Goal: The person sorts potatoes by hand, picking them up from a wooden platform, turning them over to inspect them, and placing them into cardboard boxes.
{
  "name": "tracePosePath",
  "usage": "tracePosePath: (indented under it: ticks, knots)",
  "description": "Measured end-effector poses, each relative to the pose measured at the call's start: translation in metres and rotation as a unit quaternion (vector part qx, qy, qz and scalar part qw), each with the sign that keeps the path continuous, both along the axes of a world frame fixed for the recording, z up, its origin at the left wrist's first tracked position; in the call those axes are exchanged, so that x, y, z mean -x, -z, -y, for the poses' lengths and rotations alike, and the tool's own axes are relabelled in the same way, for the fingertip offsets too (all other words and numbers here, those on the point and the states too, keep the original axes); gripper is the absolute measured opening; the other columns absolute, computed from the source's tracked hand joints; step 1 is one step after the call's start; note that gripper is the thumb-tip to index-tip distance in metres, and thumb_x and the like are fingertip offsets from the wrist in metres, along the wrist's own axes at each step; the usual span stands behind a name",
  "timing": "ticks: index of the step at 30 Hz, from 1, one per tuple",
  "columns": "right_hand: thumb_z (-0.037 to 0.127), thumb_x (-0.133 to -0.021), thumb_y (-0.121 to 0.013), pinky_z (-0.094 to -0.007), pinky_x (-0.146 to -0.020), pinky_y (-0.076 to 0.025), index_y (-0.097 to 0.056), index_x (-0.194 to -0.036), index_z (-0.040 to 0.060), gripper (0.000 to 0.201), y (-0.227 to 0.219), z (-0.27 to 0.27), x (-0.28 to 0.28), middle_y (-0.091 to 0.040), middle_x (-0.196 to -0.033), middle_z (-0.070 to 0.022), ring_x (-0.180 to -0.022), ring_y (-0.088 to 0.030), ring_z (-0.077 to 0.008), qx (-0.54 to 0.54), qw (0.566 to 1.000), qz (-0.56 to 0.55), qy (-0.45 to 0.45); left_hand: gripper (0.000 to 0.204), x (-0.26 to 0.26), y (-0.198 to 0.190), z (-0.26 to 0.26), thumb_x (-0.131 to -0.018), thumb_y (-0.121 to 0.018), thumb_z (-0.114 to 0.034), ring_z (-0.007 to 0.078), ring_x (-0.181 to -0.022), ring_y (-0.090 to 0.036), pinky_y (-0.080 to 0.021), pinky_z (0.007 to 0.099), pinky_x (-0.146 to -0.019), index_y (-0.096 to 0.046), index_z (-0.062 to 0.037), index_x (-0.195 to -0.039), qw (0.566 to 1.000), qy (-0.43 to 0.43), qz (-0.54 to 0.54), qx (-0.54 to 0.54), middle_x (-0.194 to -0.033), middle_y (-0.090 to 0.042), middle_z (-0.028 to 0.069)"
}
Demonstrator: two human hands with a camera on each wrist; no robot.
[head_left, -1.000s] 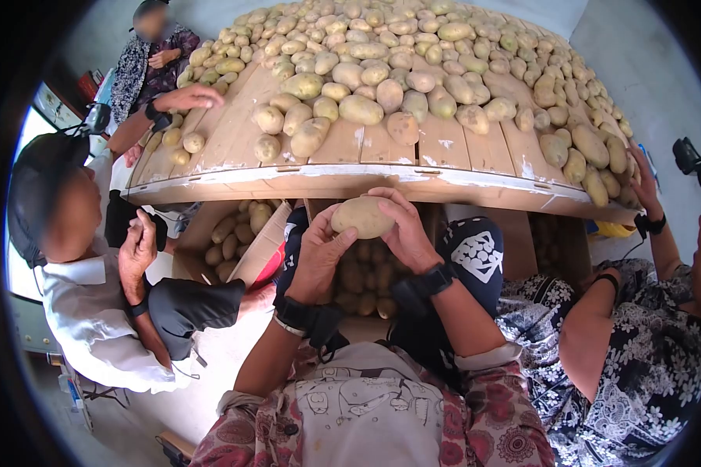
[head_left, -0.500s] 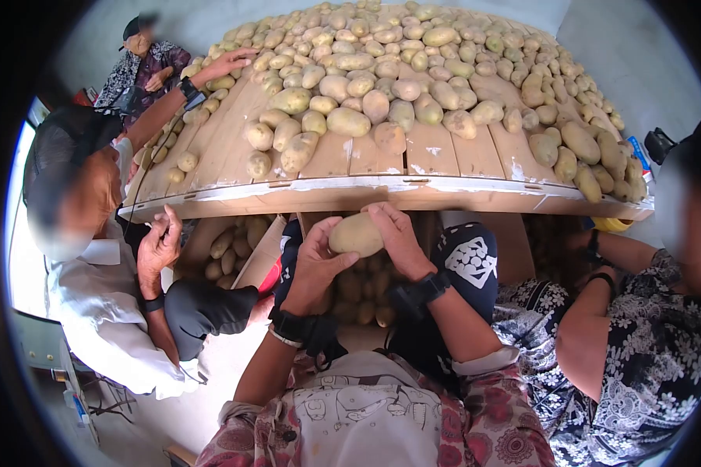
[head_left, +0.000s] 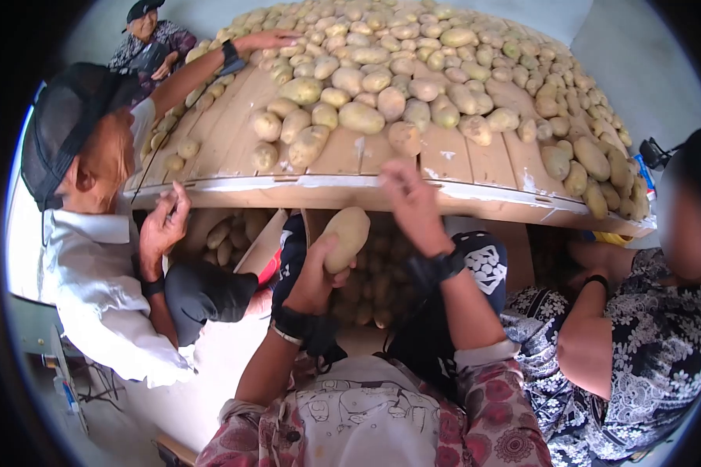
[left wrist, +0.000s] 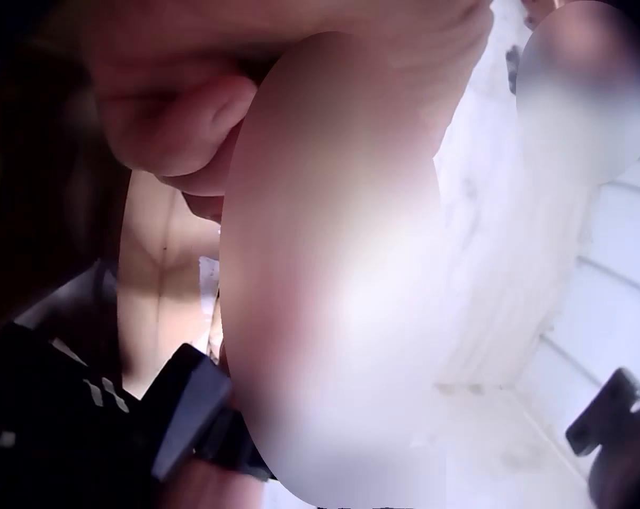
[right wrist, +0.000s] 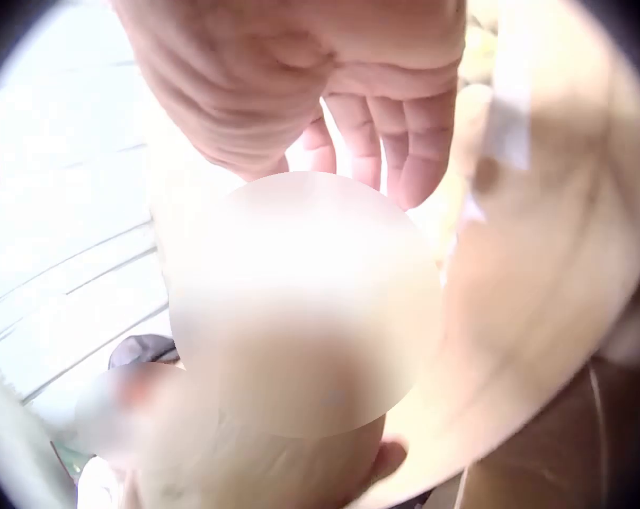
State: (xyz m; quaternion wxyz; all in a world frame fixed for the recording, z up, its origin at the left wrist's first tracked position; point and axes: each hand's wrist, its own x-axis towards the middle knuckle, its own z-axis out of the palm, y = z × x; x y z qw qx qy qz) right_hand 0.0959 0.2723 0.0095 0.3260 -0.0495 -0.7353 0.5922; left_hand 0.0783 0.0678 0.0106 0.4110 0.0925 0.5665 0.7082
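Observation:
A pale yellow-brown potato (head_left: 346,237) stands tilted in my left hand (head_left: 313,268), which grips its lower part in front of the table edge. In the left wrist view, curled fingers (left wrist: 193,122) of this hand show at the top, and a large blurred patch hides much of the rest. My right hand (head_left: 414,204) is raised apart from the potato, at the front edge of the wooden table (head_left: 234,167). Its fingers hang loosely bent in the right wrist view, with gaps between them and nothing held (right wrist: 341,106).
Many potatoes (head_left: 362,118) lie spread over the slatted tabletop. Beneath it are boxes of potatoes, one before my knees (head_left: 362,292) and one at the left (head_left: 226,241). A person in white (head_left: 93,288) reaches over the table; another in a floral top (head_left: 639,335) sits right.
My right hand has let go of the potato and moved up and right toward the table edge. The potato now tilts upright in my left hand. The person at left reaches farther across the potatoes.

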Motion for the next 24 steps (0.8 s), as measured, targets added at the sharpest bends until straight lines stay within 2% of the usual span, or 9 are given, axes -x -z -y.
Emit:
tracePosePath:
  ticks: [4,8,11,14,16,17,20,21,24]
  knots:
    - [0.008,-0.086,-0.063,-0.0224,-0.06,-0.045,-0.058,-0.098,0.0042,0.014,-0.008,-0.038,0.032,-0.059,-0.08,0.0004,-0.069,-0.054,-0.0073,0.032,0.992,-0.079,0.088,0.07,0.007,0.0,0.006,-0.086,-0.027,-0.066,0.0074,-0.034,-0.026,-0.024,0.0196,-0.034,-0.049,-0.0076,-0.117,0.972,0.022,0.183,-0.148,-0.06,-0.046,0.0049]
    - [0.021,-0.093,-0.055,-0.0234,-0.065,-0.048,-0.058,-0.102,0.0045,0.019,-0.009,-0.016,0.019,-0.06,-0.086,-0.0015,-0.077,-0.058,-0.0087,0.184,0.977,-0.045,-0.099,0.075,0.01,-0.008,-0.002,-0.085,-0.022,-0.069,0.0071,-0.033,-0.026,-0.024,0.02,-0.033,-0.051,-0.007,-0.115,0.948,0.049,0.255,-0.183,-0.057,-0.044,0.0041]
    - [0.043,-0.097,-0.038,-0.0287,-0.073,-0.051,-0.055,-0.114,0.0015,0.048,-0.002,0.021,0.003,-0.061,-0.102,-0.0066,-0.093,-0.058,-0.0129,0.28,0.908,0.163,-0.265,0.071,0.014,-0.008,-0.008,-0.087,-0.021,-0.066,0.0074,-0.032,-0.025,-0.021,0.0204,-0.032,-0.052,-0.0063,-0.11,0.952,0.043,0.252,-0.169,-0.056,-0.047,0.005]
    - [0.051,-0.097,-0.029,-0.0333,-0.077,-0.052,-0.05,-0.12,-0.0014,0.061,-0.014,0.025,-0.007,-0.06,-0.11,-0.0113,-0.099,-0.06,-0.0186,0.404,0.846,0.207,-0.281,0.073,0.025,-0.005,-0.013,-0.086,-0.022,-0.068,0.0076,-0.033,-0.027,-0.024,0.0205,-0.033,-0.052,-0.0076,-0.114,0.978,0.051,0.173,-0.099,-0.058,-0.049,0.0057]
    - [0.05,-0.097,-0.031,-0.0352,-0.078,-0.053,-0.048,-0.121,-0.0014,0.059,-0.007,0.01,-0.001,-0.058,-0.114,-0.0144,-0.094,-0.062,-0.0214,0.367,0.826,0.25,-0.347,0.065,0.023,-0.014,-0.019,-0.089,-0.026,-0.063,0.0091,-0.038,-0.036,-0.027,0.0199,-0.034,-0.05,-0.0095,-0.117,0.997,-0.057,0.054,0.023,-0.064,-0.054,0.007]
    - [0.047,-0.097,-0.032,-0.0353,-0.076,-0.054,-0.05,-0.119,0.0,0.055,-0.004,0.007,0.0,-0.057,-0.113,-0.015,-0.089,-0.064,-0.0226,0.382,0.815,0.254,-0.354,0.043,0.026,-0.019,-0.012,-0.09,-0.052,-0.042,0.0085,-0.065,-0.054,-0.037,0.0184,-0.043,-0.048,-0.0098,-0.118,0.997,-0.02,0.047,-0.056,-0.09,-0.058,0.0035]
    - [0.045,-0.097,-0.033,-0.0346,-0.073,-0.053,-0.053,-0.116,0.0015,0.051,0.001,0.008,-0.001,-0.056,-0.11,-0.0133,-0.091,-0.063,-0.022,0.377,0.852,0.197,-0.305,0.044,0.029,-0.02,-0.008,-0.086,-0.061,-0.028,0.009,-0.067,-0.057,-0.045,0.0182,-0.049,-0.043,-0.0114,-0.123,0.993,-0.045,-0.098,0.049,-0.094,-0.059,0.0044]
    - [0.039,-0.097,-0.039,-0.035,-0.077,-0.052,-0.055,-0.114,0.0022,0.043,0.003,0.007,-0.002,-0.057,-0.106,-0.011,-0.097,-0.06,-0.0204,0.413,0.837,0.19,-0.305,0.057,0.035,-0.022,-0.003,-0.076,-0.072,-0.008,0.0114,-0.086,-0.06,-0.051,0.0219,-0.067,-0.042,-0.0095,-0.124,0.995,-0.038,-0.079,0.044,-0.108,-0.056,0.0041]
    - [0.029,-0.096,-0.043,-0.0349,-0.083,-0.049,-0.055,-0.113,0.0015,0.035,-0.002,0.008,-0.004,-0.056,-0.109,-0.0091,-0.102,-0.057,-0.0172,0.416,0.852,0.164,-0.274,0.063,0.027,-0.02,-0.014,-0.071,-0.075,-0.002,0.0145,-0.102,-0.056,-0.049,0.0266,-0.082,-0.042,-0.0078,-0.124,0.977,-0.081,-0.194,-0.038,-0.114,-0.053,0.0047]
